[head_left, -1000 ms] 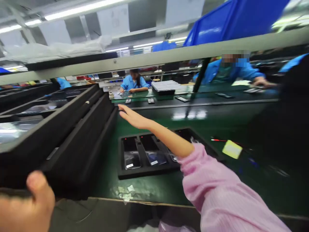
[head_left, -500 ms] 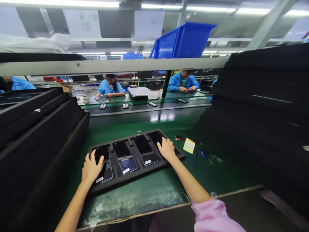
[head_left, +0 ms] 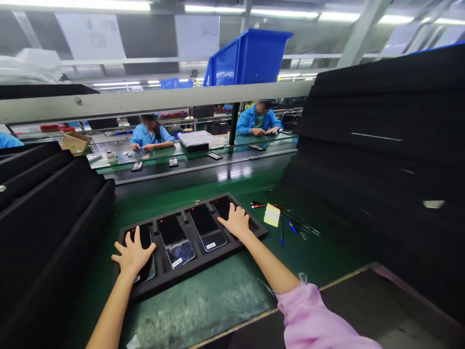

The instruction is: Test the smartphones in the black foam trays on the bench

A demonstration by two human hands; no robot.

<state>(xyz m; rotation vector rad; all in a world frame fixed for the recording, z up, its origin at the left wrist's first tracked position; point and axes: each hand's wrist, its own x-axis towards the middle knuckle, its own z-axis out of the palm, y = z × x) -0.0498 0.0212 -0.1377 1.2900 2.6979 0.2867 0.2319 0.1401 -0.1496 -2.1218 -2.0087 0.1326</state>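
On the green counter (head_left: pixel 214 300) — near centre — a black tray (head_left: pixel 203 261) holds four phones (head_left: pixel 177 242) (yellow note (head_left: pixel 271 215) to its right); left hand (head_left: pixel 133 253) and right hand (head_left: pixel 237 222), fingers spread wide, lie over the outer two.

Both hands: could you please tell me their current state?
Left hand: open, over the leftmost smartphone in the foam tray.
Right hand: open, over the tray's rightmost smartphone.

Green bench (head_left: pixel 203 310) w/ blk tray (head_left: pixel 202 258), yellow note (head_left: pixel 271 215), pens & misc. tools (head_left: pixel 282 236), blk stacks (head_left: pixel 378 169) L & R.
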